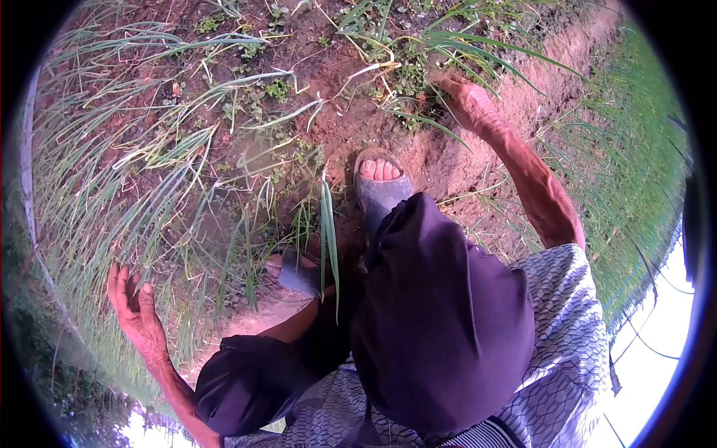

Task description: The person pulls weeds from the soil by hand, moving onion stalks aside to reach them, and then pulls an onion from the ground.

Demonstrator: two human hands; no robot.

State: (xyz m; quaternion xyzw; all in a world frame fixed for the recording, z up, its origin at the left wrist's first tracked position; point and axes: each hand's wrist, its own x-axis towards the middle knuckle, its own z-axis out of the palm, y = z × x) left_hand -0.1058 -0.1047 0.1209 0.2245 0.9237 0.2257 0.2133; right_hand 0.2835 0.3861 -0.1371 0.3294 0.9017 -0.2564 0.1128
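We find the left hand (140, 317) with its grip wide beside green stalks (160, 158); centrally, a sandalled foot (382, 187) on soil (334, 137); then the right hand (470, 104) at low weeds (410, 79), its grip one we cannot determine.

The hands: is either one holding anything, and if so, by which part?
The left hand is open and holds nothing. The right hand is beside green plants; whether its fingers grip one cannot be told.
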